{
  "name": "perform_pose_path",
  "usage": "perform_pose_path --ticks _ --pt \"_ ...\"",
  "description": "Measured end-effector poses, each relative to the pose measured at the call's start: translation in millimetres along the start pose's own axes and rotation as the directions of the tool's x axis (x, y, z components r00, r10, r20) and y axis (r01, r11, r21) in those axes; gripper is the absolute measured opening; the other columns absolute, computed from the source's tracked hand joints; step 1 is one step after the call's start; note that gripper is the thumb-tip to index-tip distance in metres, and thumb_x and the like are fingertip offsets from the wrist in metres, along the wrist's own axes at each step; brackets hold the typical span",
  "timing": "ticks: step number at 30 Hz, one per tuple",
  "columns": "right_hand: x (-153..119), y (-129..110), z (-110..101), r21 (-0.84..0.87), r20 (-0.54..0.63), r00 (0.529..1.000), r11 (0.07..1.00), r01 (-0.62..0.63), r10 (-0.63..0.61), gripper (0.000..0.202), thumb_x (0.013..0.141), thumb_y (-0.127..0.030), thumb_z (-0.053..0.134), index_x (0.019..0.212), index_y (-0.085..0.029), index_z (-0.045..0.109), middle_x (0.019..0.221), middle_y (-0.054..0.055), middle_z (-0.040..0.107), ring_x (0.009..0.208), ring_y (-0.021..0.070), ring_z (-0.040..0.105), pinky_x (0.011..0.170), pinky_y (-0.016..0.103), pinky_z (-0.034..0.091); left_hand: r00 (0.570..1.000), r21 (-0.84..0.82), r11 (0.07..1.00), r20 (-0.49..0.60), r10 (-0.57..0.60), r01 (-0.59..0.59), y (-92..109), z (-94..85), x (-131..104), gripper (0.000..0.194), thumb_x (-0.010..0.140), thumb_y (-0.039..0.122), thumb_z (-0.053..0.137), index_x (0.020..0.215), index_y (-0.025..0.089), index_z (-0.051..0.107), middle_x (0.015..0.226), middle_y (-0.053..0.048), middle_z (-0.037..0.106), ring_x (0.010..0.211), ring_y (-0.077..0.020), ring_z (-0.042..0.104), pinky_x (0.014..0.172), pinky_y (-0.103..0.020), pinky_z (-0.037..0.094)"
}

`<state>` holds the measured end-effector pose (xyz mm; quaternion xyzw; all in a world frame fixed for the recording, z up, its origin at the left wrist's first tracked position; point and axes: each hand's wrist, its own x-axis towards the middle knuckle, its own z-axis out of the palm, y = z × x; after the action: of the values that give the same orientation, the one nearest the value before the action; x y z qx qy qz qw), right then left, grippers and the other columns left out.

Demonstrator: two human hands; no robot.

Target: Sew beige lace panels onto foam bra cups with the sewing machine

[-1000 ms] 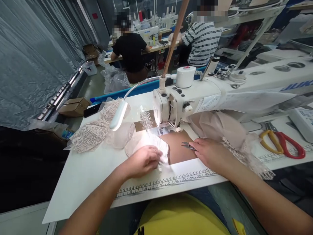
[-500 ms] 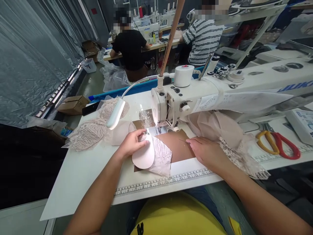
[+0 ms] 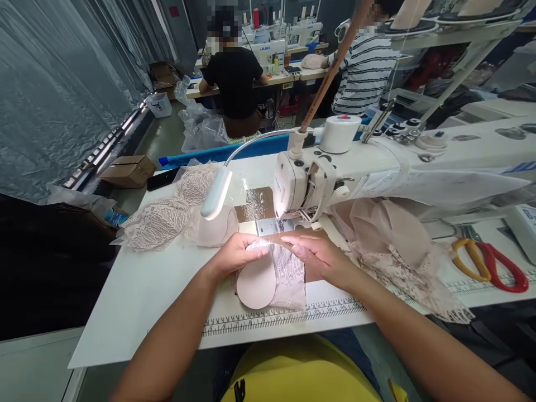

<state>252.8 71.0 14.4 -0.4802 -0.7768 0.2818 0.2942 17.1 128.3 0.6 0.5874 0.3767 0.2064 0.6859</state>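
My left hand [image 3: 237, 254], fingers closed, pinches the top edge of a pale teardrop-shaped cup pad [image 3: 256, 286] together with white lace fabric [image 3: 290, 282]. Pad and lace lie on the table in front of the sewing machine [image 3: 301, 184]. Just right of the left fingertips, my right hand [image 3: 320, 257] is closed at the upper edge of the lace. Between its thumb and fingers is a thin, dark, pointed tool, mostly hidden; its exact kind is unclear. Both hands are below the machine's needle area, apart from it.
Lace cups [image 3: 157, 223] lie to the left near a lamp head [image 3: 216, 194]. Beige mesh and lace [image 3: 389, 234] bunch under the machine arm. Scissors [image 3: 489, 262] with yellow and red handles rest at right. A ruler strip [image 3: 285, 317] follows the front edge. Two people sit beyond.
My right hand has moved left to the lace's upper edge, bringing the thin tool close to my left fingertips. My left hand has shifted its pinch along the pad's top. The camera view has shifted slightly.
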Motion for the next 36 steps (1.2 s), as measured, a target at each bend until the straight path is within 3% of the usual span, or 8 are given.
perform_pose_path --ticks 4,7,13,19,26,31,36 --pt "15.5 -0.7 4.5 0.093 0.040 0.999 0.996 -0.016 0.012 0.032 0.089 -0.032 0.053 0.115 -0.019 0.066 0.116 0.008 0.067 0.108 0.0224 0.061 0.095 0.040 0.047 0.995 0.003 0.998 0.077 0.061 -0.061 2.8 1.3 -2.4 0.034 0.077 0.042 0.069 0.095 0.013 0.073 0.097 -0.010 0.071 0.093 -0.0234 0.062 0.081 -0.032 0.046" --pt "19.3 -5.6 5.4 0.157 0.076 0.997 0.987 -0.020 0.008 0.030 0.086 -0.028 0.058 0.114 -0.021 0.067 0.113 0.006 0.069 0.104 0.0213 0.063 0.092 0.038 0.049 0.992 0.004 0.998 0.104 0.067 -0.068 1.6 1.7 -1.8 0.036 0.078 0.042 0.068 0.099 0.014 0.073 0.099 -0.010 0.071 0.096 -0.0246 0.061 0.086 -0.035 0.046" --pt "19.9 -11.3 9.9 0.281 0.131 0.991 0.958 -0.065 0.028 0.025 0.086 -0.025 0.058 0.109 -0.023 0.069 0.109 0.003 0.070 0.098 0.0185 0.064 0.087 0.032 0.050 0.990 0.008 0.997 0.121 0.072 -0.073 -2.7 3.4 1.8 0.035 0.075 0.044 0.070 0.085 0.010 0.073 0.077 -0.008 0.067 0.078 -0.0195 0.058 0.072 -0.030 0.045" --pt "17.1 -3.4 17.5 0.343 0.105 0.992 0.934 -0.099 0.067 0.024 0.087 -0.027 0.057 0.107 -0.024 0.070 0.106 0.003 0.071 0.098 0.0193 0.065 0.088 0.034 0.051 0.989 0.007 0.999 0.146 0.032 -0.034 -0.2 5.2 0.5 0.034 0.078 0.042 0.067 0.067 0.010 0.065 0.058 0.003 0.046 0.055 -0.0075 0.036 0.052 -0.022 0.028" --pt "15.3 7.4 12.9 0.324 0.117 0.988 0.937 -0.132 0.098 0.025 0.083 -0.030 0.062 0.105 -0.022 0.071 0.104 0.004 0.072 0.097 0.0206 0.066 0.087 0.035 0.051 0.980 0.026 1.000 0.200 -0.022 0.017 1.2 -0.7 -0.9 0.033 0.079 0.041 0.066 0.087 0.009 0.067 0.067 0.000 0.049 0.060 -0.0093 0.038 0.055 -0.022 0.029" --pt "17.9 6.2 13.6 0.327 0.165 0.984 0.937 -0.121 0.069 0.025 0.083 -0.030 0.061 0.106 -0.022 0.070 0.105 0.004 0.071 0.097 0.0204 0.065 0.087 0.035 0.051 0.986 0.088 0.996 0.165 0.005 -0.020 -2.1 -0.4 2.2 0.036 0.078 0.039 0.066 0.061 0.010 0.053 0.059 0.004 0.032 0.057 -0.0069 0.026 0.051 -0.022 0.018" --pt "18.0 3.6 20.0 0.359 0.187 0.981 0.926 -0.120 0.054 0.024 0.085 -0.030 0.060 0.106 -0.023 0.071 0.106 0.003 0.071 0.099 0.0202 0.065 0.087 0.034 0.051 0.985 0.096 0.995 0.173 -0.020 0.003 -2.8 3.0 2.5 0.037 0.078 0.038 0.066 0.058 0.012 0.048 0.059 0.004 0.028 0.056 -0.0065 0.023 0.050 -0.023 0.015"
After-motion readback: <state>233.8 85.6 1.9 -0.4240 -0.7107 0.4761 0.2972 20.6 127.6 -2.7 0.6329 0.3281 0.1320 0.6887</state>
